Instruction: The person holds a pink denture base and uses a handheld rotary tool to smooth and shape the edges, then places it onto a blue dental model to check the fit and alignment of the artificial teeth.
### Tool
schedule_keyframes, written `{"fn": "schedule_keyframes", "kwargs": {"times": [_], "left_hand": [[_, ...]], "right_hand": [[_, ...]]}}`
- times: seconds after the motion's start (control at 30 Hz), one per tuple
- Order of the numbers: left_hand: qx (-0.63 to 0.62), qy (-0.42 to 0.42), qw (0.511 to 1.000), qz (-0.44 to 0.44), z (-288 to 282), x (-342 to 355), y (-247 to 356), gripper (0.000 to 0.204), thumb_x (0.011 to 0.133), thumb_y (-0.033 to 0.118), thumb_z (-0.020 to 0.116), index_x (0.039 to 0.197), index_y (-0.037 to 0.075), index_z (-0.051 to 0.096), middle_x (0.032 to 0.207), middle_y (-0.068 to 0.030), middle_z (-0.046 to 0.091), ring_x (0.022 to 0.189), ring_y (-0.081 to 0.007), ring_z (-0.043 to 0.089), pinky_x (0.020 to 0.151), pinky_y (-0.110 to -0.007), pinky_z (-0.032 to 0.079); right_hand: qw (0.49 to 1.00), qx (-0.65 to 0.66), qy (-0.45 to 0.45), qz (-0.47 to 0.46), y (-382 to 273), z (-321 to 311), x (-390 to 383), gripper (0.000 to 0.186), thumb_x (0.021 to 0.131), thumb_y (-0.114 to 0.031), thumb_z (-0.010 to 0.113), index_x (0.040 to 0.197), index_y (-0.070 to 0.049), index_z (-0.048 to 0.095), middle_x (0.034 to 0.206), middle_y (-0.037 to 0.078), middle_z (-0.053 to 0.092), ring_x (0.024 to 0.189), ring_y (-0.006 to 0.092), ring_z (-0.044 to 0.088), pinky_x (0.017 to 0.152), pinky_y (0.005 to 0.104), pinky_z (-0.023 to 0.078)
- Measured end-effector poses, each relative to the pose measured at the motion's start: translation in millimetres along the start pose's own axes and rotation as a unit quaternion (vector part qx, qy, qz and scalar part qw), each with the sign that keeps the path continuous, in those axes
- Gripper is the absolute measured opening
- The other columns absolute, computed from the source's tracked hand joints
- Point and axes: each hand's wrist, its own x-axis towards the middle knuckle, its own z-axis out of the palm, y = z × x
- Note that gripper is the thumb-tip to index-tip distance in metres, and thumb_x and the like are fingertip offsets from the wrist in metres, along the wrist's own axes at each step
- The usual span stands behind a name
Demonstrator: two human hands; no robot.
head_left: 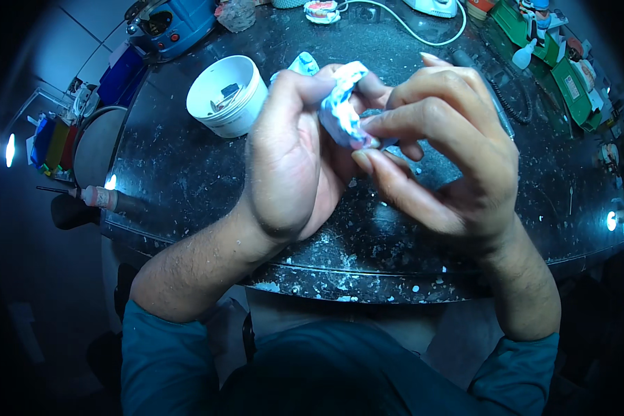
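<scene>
Between my hands, above the table, is a whitish-blue dental cast (340,114) with a curved, bumpy ridge and a pinkish spot at its lower end. My left hand (284,152) grips its upper left side between thumb and fingers. With thumb and index finger, my right hand (457,139) pinches the lower end near the pink spot; its other fingers are curled above. The fingertips behind the cast are partly hidden. Just beyond my left thumb, another white piece with blue on it (306,64) lies on the table.
A white tub (253,104) holding small metal pieces stands left of my hands on the dark, speckled table (180,180). A blue machine (180,31) is at the back left. A toothed model (322,10) and white cable (402,26) lie behind. Green trays (568,90) line the right.
</scene>
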Motion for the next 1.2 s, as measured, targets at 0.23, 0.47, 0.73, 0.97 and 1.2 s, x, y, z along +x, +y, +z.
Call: {"fn": "schedule_keyframes", "kwargs": {"times": [0.23,0.47,0.73,0.97,1.2], "left_hand": [[0.125,0.143,0.977,-0.096,1.4,-0.1,-7.9,0.053,0.104,0.050,0.035,0.118,0.002,0.053,0.091,-0.0106,0.063,0.069,-0.0152,0.064,0.063,-0.026,0.055],[0.047,0.086,0.961,-0.257,-8.7,3.3,8.8,0.082,0.098,0.065,0.020,0.105,-0.006,0.060,0.078,-0.0108,0.065,0.044,-0.0120,0.058,0.029,-0.015,0.036],[-0.012,0.068,0.966,-0.250,-16.3,7.0,3.8,0.083,0.098,0.064,0.022,0.108,-0.010,0.057,0.092,-0.0286,0.068,0.071,-0.0321,0.073,0.047,-0.027,0.061],[-0.001,0.059,0.962,-0.268,-14.7,9.4,2.0,0.065,0.099,0.055,0.033,0.107,-0.004,0.059,0.081,-0.0211,0.068,0.070,-0.0247,0.073,0.044,-0.023,0.057],[0.040,0.027,0.977,-0.208,-30.1,3.1,-8.5,0.047,0.103,0.045,0.034,0.109,0.006,0.058,0.097,-0.0066,0.064,0.086,-0.0170,0.066,0.059,-0.034,0.058]], "right_hand": [[0.995,0.081,-0.021,0.056,1.1,5.6,-4.5,0.063,0.069,-0.015,0.083,0.124,0.002,0.057,0.117,0.015,0.060,0.109,0.0251,0.057,0.095,0.0360,0.048],[0.995,0.085,-0.042,0.043,19.6,2.7,-5.7,0.049,0.072,-0.012,0.077,0.119,-0.001,0.066,0.110,0.012,0.066,0.107,0.0231,0.061,0.091,0.0345,0.049],[0.984,0.121,-0.052,0.119,19.1,8.4,-8.1,0.031,0.075,-0.008,0.077,0.103,0.000,0.066,0.098,0.009,0.066,0.092,0.0168,0.062,0.080,0.0292,0.050],[0.970,0.131,-0.014,0.206,15.6,7.8,-8.0,0.029,0.078,-0.011,0.079,0.100,-0.001,0.063,0.092,0.003,0.062,0.086,0.0092,0.058,0.076,0.0234,0.046],[0.977,0.151,0.035,0.144,21.7,16.0,-6.9,0.028,0.080,-0.013,0.078,0.103,-0.003,0.066,0.093,0.009,0.067,0.089,0.0179,0.067,0.076,0.0285,0.054]]}}
